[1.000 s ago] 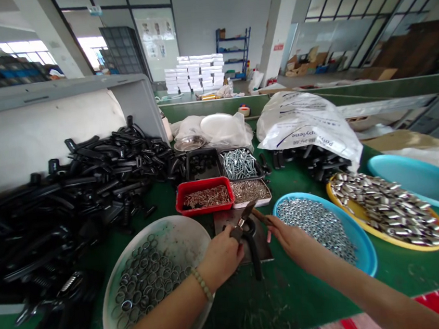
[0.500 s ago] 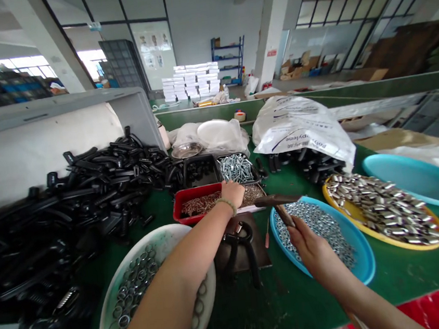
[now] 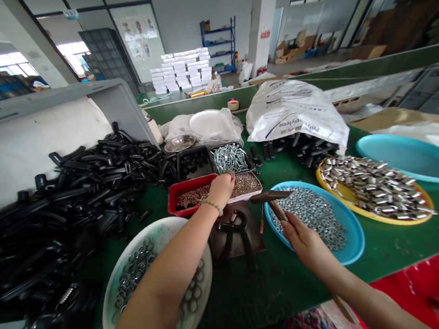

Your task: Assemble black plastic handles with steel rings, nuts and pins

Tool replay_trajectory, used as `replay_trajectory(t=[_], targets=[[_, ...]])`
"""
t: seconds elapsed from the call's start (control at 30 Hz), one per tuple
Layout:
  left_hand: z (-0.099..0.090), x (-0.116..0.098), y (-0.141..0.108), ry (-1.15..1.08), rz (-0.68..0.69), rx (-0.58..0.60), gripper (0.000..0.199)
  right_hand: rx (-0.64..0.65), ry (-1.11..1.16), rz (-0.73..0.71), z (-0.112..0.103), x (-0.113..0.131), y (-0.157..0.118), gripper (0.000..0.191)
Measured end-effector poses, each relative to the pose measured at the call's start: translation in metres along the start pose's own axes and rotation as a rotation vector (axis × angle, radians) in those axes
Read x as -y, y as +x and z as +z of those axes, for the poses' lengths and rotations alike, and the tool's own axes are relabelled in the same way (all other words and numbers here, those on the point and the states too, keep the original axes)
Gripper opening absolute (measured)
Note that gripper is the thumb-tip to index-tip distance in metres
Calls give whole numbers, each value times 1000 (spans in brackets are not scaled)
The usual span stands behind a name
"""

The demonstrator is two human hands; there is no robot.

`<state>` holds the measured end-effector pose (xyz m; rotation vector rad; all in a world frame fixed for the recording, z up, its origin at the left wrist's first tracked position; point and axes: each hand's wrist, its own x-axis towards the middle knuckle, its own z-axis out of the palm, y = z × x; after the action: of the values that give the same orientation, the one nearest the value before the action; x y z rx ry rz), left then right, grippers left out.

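Note:
My left hand (image 3: 221, 190) reaches over the far end of a red tray of small pins (image 3: 185, 189), its fingertips down by a white tray of tiny metal parts (image 3: 249, 185). Whether it pinches anything is hidden. My right hand (image 3: 306, 241) grips a wooden-handled hammer (image 3: 276, 205) above a blue plate of steel nuts (image 3: 351, 224). Between my hands, a black spring-loaded hand tool (image 3: 235, 236) lies on a dark metal plate (image 3: 256, 239). Under my left forearm sits a white bowl (image 3: 163, 230) of metal rings.
A large heap of black plastic handles (image 3: 88, 183) lies to the left on the green bench. To the right are a yellow plate of metal sleeves (image 3: 375, 190) and a teal bowl (image 3: 407, 158). Screws fill a tray (image 3: 230, 158) at the back, beside a white sack (image 3: 296, 109).
My left hand has left the black tool and moved forward to the trays. My right hand has raised the hammer, and the tool now lies on the plate.

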<state>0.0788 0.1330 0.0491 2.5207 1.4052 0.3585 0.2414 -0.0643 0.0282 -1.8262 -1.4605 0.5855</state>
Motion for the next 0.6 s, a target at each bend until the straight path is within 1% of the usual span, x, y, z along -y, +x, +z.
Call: replay_trajectory(t=[0.07, 0.13, 0.17, 0.23, 0.27, 0.33, 0.4, 0.5, 0.6], targets=[[1, 1, -31, -106, 44, -13, 29, -2, 13, 13, 0, -2, -4, 45], [8, 3, -66, -300, 109, -63, 23, -1, 20, 19, 0, -3, -6, 46], [14, 5, -82, -368, 105, -97, 22, 4, 22, 20, 0, -3, -7, 47], [26, 8, -108, -414, 92, -110, 20, 23, 28, 21, 1, -2, -7, 47], [32, 8, -116, -406, 86, -102, 19, 29, 32, 19, 2, -1, -7, 47], [40, 9, -123, -373, 92, -75, 17, 33, 37, 11, 4, 1, -6, 46], [41, 9, -123, -341, 96, -59, 17, 35, 40, -1, 5, 4, -7, 46], [38, 6, -119, -289, 95, -39, 19, 43, 49, -33, 7, 7, -9, 44], [35, 5, -117, -217, 106, 11, 23, 42, 48, -35, 8, 9, -12, 44]])
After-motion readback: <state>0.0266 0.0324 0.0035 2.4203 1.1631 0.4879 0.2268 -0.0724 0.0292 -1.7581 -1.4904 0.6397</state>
